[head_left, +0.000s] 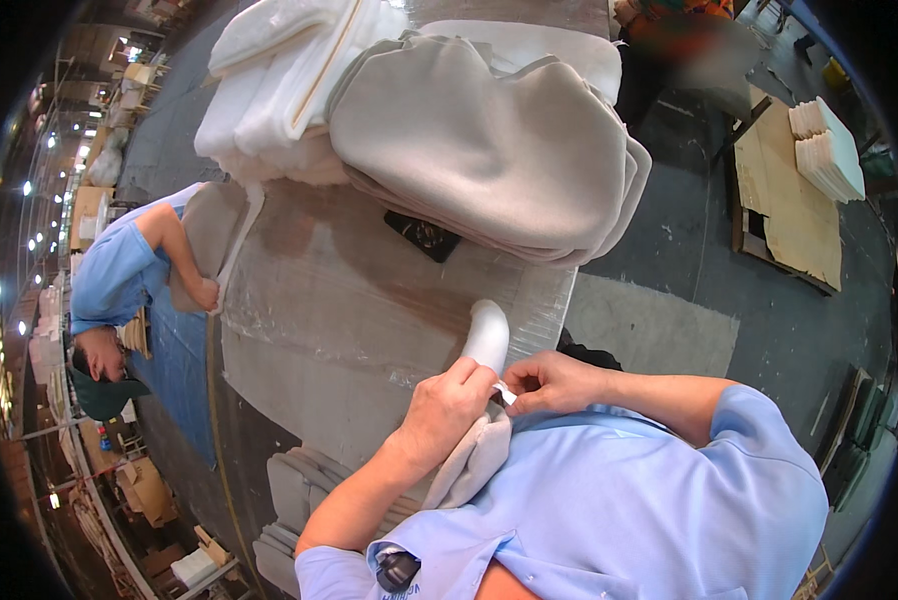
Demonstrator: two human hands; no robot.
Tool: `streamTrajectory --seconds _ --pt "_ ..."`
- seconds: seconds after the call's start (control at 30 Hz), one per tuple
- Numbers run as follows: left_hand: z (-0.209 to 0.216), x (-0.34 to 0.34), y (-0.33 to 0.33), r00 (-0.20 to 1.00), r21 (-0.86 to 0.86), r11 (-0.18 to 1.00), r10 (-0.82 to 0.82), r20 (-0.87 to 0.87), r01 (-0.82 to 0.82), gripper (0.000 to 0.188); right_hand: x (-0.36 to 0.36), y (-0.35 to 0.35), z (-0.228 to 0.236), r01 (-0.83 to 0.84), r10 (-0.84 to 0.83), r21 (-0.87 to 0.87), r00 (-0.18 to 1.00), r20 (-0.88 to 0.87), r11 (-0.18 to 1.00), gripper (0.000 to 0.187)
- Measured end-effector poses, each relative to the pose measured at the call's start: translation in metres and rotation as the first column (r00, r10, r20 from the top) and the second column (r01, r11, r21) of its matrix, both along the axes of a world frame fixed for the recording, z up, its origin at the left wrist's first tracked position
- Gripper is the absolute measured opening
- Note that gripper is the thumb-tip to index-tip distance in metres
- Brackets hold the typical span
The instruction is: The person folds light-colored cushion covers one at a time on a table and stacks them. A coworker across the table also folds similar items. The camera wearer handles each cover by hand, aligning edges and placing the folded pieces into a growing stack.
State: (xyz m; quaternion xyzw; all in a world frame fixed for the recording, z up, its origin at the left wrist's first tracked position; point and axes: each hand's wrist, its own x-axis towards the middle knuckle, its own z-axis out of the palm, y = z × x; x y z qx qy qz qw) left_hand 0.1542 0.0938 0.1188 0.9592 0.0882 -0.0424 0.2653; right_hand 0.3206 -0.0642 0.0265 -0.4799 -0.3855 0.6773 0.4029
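Observation:
Close to my body, a grey fabric cover (474,455) is bunched up, and a rounded white padding piece (487,335) sticks out beyond it onto the table. My left hand (444,410) is closed on the cover where it meets the padding, fingertips pinched together. Just to its right, my right hand (554,382) pinches a small white strip (506,393) between thumb and fingers. The two hands almost touch. My fingers partly hide the spot where strip, cover and padding come together.
Plastic film covers the table (319,330). Stacked grey covers (489,140) and white batting (269,80) stand at its far side, with a dark flat object (421,235) nearby. A co-worker (129,260) handles grey fabric at the left. More grey pieces (304,490) lie lower left.

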Motion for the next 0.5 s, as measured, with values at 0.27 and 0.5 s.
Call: streamTrajectory --seconds 0.27,0.5 --pt "-0.003 -0.001 0.008 0.998 -0.072 0.996 0.058 0.019 -0.056 0.013 -0.01 -0.009 -0.02 0.258 -0.261 -0.042 0.94 -0.22 0.965 0.025" --pt "-0.005 0.003 0.009 0.999 -0.157 0.986 0.049 0.005 -0.048 0.012 -0.009 -0.003 -0.008 0.052 -0.052 0.0 0.99 -0.132 0.999 0.029"
